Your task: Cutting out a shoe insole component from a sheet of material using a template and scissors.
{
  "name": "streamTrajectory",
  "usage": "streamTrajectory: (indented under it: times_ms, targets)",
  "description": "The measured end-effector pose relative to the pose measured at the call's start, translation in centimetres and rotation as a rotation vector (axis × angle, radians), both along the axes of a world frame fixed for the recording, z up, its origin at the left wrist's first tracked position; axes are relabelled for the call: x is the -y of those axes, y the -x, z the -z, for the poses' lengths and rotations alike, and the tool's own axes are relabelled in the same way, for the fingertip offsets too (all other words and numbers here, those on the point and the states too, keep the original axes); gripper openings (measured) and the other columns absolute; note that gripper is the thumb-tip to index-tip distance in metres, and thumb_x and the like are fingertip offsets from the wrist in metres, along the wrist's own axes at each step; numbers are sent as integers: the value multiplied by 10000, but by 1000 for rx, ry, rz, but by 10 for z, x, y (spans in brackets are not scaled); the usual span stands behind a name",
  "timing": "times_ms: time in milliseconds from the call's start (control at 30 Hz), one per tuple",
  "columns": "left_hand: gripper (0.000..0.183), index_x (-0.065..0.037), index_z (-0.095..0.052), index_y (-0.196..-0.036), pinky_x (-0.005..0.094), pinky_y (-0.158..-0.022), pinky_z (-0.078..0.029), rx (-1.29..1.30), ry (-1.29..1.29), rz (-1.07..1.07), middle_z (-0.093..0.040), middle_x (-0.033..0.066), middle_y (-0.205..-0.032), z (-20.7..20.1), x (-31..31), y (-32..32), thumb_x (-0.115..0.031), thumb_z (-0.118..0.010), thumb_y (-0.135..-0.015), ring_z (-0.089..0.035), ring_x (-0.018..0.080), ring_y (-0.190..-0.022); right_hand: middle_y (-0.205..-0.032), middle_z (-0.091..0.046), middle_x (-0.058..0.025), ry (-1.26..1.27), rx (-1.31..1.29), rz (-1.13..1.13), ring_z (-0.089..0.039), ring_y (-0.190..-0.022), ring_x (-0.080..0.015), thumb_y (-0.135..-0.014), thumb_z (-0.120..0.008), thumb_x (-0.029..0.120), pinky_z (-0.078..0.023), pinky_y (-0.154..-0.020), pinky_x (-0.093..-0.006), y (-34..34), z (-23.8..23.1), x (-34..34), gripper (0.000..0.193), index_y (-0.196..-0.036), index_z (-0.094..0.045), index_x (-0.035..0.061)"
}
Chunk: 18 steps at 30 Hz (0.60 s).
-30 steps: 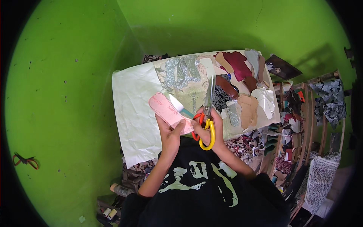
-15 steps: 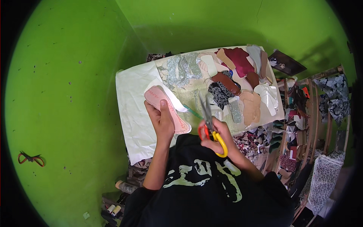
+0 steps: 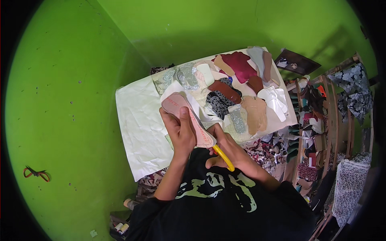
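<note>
My left hand [image 3: 181, 134] is closed on a pink shoe insole [image 3: 176, 105], its thumb pressed on the face and its fingers behind. A piece of white sheet [image 3: 175, 87] shows behind the insole's far end and along its right side. At the insole's near right end, my right hand [image 3: 230, 151] is closed round a pair of scissors [image 3: 224, 158]. Of these, mainly the yellow handle shows; the blades are hidden by the insole and hand, so whether they touch the material cannot be made out.
Under my hands stands a table with a white cover [image 3: 140, 132]. Brown cutouts [image 3: 225, 91], beige cutouts [image 3: 254, 114], glittery pieces [image 3: 237, 120] and maroon material [image 3: 241, 68] lie on it. A wooden rack [image 3: 327, 120] with scraps stands at the right; green walls [image 3: 60, 100] rise behind and left.
My right hand has brought the scissors left to the insole's near end; their blades, visible before, are now hidden. The insole has shifted slightly right and nearer. The view has moved a little.
</note>
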<state>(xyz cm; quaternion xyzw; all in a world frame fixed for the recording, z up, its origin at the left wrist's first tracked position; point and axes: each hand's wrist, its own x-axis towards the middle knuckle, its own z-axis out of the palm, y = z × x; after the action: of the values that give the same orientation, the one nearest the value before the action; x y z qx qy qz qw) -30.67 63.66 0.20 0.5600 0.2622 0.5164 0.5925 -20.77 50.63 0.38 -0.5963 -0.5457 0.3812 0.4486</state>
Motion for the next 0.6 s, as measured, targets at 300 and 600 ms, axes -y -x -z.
streamTrajectory:
  times_ms: [300, 600]
  targets:
    - [354, -26, -332, -1357, 290, -1005, -358, -12, -22, -77, -488, 98, -1260, 4, 33, -33, -113, -471, -1043, -469, 146, -1150, -838, -580, -221, -115, 154, 7, -623, -789, -480, -777, -759, 575, -500, -671, -491, -27, 6, 20, 805, -1076, -362, -58]
    - [298, 1, -360, -1302, 293, -992, -373, 48, 99, 11, -515, 116, -1216, 8, 41, -52, -102, -460, -1041, -487, 143, -1121, -760, -599, -258, -90, 196, 122, -629, -739, -508, -751, -799, 546, -503, -635, -495, -42, 22, 32, 812, -1055, -361, -66]
